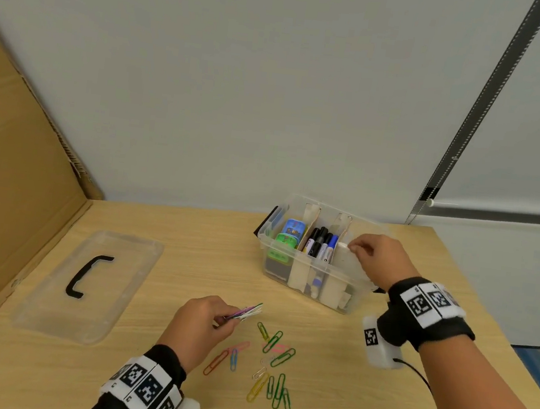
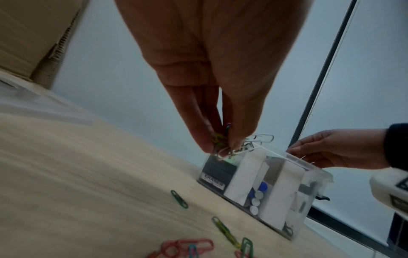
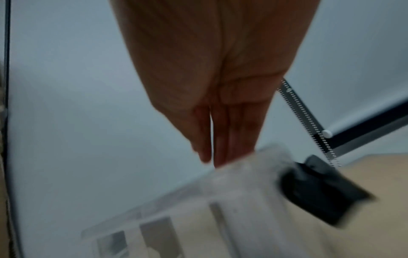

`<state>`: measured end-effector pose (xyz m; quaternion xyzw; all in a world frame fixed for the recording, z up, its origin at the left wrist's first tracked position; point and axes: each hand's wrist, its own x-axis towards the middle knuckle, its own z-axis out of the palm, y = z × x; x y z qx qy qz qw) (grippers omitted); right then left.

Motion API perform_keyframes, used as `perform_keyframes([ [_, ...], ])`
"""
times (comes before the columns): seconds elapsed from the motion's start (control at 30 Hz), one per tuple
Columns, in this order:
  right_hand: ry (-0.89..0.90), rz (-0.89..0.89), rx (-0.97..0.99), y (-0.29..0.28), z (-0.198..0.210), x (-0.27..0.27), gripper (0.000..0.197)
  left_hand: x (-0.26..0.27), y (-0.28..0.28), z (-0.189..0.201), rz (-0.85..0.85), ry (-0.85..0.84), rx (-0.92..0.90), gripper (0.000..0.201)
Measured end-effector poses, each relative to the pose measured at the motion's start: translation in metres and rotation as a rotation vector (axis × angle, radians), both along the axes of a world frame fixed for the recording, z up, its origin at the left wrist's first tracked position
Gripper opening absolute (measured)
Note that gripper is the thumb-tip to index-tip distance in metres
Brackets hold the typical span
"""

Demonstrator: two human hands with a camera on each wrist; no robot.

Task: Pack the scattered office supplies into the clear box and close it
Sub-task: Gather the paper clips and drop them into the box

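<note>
Head view, big to small: table [image 1: 191, 229], w/ lid [image 1: 88, 284] lying flat off to the left, well apart from the clear box [image 1: 313, 283]. Box stands open at the far right-centre, dividers up; markers [image 1: 319, 243] in the middle compartment, eraser packs in the left one. Right hand [image 1: 378, 257] is at the box's right compartment, fingertips together at the rim; whether they're pinching a clip or just steadying the box, can't tell, right wrist view too blurred. Left hand [image 1: 205, 319] pinches a small bundle of paper clips [image 1: 246, 312] betw. thumb & fingers, held above the table. Loose clips [image 1: 273, 369] lie scattered just below it.

Doing it well, imo: keep the pinch firm near the bundle's middle so none slide out, carry over the rim, release low inside the right compartment. Then sweep the rest together vs. picking singly. Lid last.
</note>
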<state>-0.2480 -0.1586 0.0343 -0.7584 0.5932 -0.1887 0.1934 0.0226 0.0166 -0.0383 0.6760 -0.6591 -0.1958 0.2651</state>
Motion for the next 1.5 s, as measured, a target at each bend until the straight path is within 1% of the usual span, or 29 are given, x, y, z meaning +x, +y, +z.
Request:
perform_keyframes([
  [0.07, -0.061, -0.088, -0.172, 0.012, -0.012, -0.014, 0.021, -0.006, -0.003, 0.006, 0.001, 0.018, -0.012, 0.021],
  [0.1, -0.04, -0.123, -0.223, 0.019, -0.021, -0.02, 0.025, -0.011, -0.007, 0.011, -0.004, 0.021, -0.018, 0.02],
  [0.17, 0.006, -0.142, -0.215, 0.03, -0.041, -0.027, 0.04, -0.023, -0.017, 0.025, -0.026, 0.019, -0.041, 0.02],
  [0.2, -0.01, -0.139, -0.183, 0.033, -0.051, -0.028, 0.045, -0.03, -0.024, 0.033, -0.044, 0.004, -0.054, 0.02],
  [0.27, -0.069, -0.133, -0.167, 0.035, -0.065, -0.028, 0.049, -0.05, -0.042, 0.053, -0.083, -0.086, -0.09, 0.021],
  [0.37, -0.129, -0.145, -0.195, 0.033, -0.074, -0.025, 0.049, -0.087, -0.079, 0.081, -0.133, -0.244, -0.113, 0.025],
  [0.5, -0.147, -0.149, -0.225, 0.033, -0.075, -0.024, 0.047, -0.138, -0.128, 0.099, -0.206, -0.517, -0.033, 0.025],
  [0.57, -0.139, -0.149, -0.22, 0.034, -0.074, -0.024, 0.047, -0.157, -0.142, 0.105, -0.26, -0.631, 0.02, 0.024],
  [0.63, -0.136, -0.147, -0.216, 0.035, -0.073, -0.025, 0.048, -0.17, -0.153, 0.105, -0.321, -0.708, 0.087, 0.025],
  [0.77, -0.133, -0.146, -0.211, 0.035, -0.074, -0.024, 0.048, -0.18, -0.168, 0.093, -0.396, -0.783, 0.195, 0.023],
  [0.87, -0.127, -0.149, -0.223, 0.035, -0.074, -0.024, 0.047, -0.179, -0.173, 0.092, -0.426, -0.76, 0.262, 0.023],
  [0.93, -0.121, -0.148, -0.223, 0.037, -0.073, -0.024, 0.047, -0.172, -0.172, 0.094, -0.423, -0.67, 0.277, 0.024],
  [1.0, -0.118, -0.139, -0.209, 0.038, -0.071, -0.024, 0.047, -0.157, -0.164, 0.095, -0.392, -0.5, 0.171, 0.029],
  [1.1, -0.094, -0.14, -0.189, 0.036, -0.069, -0.025, 0.048, -0.123, -0.133, 0.095, -0.306, -0.195, -0.074, 0.033],
  [1.13, -0.069, -0.146, -0.206, 0.037, -0.067, -0.024, 0.048, -0.108, -0.121, 0.091, -0.27, -0.133, -0.121, 0.032],
  [1.2, -0.004, -0.136, -0.324, 0.044, -0.06, -0.02, 0.048, -0.075, -0.097, 0.078, -0.2, -0.108, -0.177, 0.029],
  [1.27, 0.016, -0.044, -0.455, 0.06, -0.053, -0.009, 0.046, -0.04, -0.077, 0.054, -0.148, -0.175, -0.124, 0.029],
  [1.33, 0.026, 0.164, -0.481, 0.081, -0.05, 0.006, 0.04, -0.011, -0.061, 0.025, -0.129, -0.291, 0.057, 0.036],
  [1.4, 0.078, 0.411, -0.362, 0.1, -0.054, 0.019, 0.036, 0.006, -0.049, 0.0, -0.158, -0.354, 0.25, 0.047],
  [1.43, 0.122, 0.518, -0.27, 0.106, -0.059, 0.025, 0.038, 0.01, -0.044, -0.01, -0.18, -0.353, 0.317, 0.05],
  [1.5, 0.229, 0.674, -0.083, 0.113, -0.071, 0.035, 0.049, 0.014, -0.036, -0.024, -0.23, -0.351, 0.398, 0.056],
])
